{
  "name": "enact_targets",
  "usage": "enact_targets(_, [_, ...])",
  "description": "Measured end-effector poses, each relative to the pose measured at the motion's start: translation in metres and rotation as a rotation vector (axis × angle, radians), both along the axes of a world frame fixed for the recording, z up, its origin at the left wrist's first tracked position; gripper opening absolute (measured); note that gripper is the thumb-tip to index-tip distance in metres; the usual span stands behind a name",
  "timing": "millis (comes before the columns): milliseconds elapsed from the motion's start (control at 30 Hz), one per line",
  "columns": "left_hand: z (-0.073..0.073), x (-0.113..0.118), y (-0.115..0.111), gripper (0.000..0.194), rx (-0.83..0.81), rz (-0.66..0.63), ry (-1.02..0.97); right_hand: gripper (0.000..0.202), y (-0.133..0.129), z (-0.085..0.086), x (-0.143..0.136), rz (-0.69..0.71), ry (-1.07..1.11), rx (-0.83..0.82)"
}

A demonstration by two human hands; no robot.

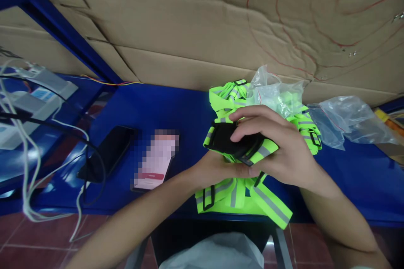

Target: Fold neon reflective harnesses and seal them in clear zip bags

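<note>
Both my hands are closed on a folded reflective strap [269,150], neon yellow-green with a grey stripe and a wide black buckle-like piece [222,138]. From the left, my left hand [221,167] grips it from below, its fingers partly hidden under the strap. My right hand [280,147] wraps round the right side, index finger and thumb against the black piece. Below the hands hang more loose neon straps [274,204] with a black slider [208,197]. Behind them lies a pile of similar straps [225,96] on the blue table [186,109].
Clear plastic bags [277,94] rest on the strap pile, and another bag [350,119] lies to its right. Left of my hands are a lit phone [156,162] and a dark phone [109,151]. White cables [28,151] tangle at far left. Cardboard [176,25] walls the back.
</note>
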State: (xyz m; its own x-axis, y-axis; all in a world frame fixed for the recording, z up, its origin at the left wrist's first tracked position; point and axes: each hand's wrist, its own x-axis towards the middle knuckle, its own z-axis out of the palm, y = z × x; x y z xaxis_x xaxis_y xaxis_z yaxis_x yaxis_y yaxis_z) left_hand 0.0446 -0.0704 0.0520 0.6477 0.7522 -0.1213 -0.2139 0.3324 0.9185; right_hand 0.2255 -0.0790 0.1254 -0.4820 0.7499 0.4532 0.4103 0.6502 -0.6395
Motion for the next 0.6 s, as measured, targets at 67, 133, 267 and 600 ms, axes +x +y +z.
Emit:
enact_targets(67, [-0.001,-0.001,0.0,0.053,0.007,-0.018,-0.024,0.053,0.001,-0.004,0.0,0.028,-0.051,0.031])
enact_targets(133, [-0.002,-0.002,0.0,0.055,0.006,-0.046,-0.06,0.058,0.002,-0.006,0.002,0.046,-0.076,0.049])
enact_targets(267, [-0.001,0.001,0.001,0.037,0.005,-0.048,-0.026,0.049,0.004,-0.005,0.001,0.067,-0.055,0.013])
enact_targets(600, [0.001,0.003,0.003,0.053,-0.083,0.121,-0.07,0.033,0.003,0.005,-0.003,-0.034,0.097,-0.158])
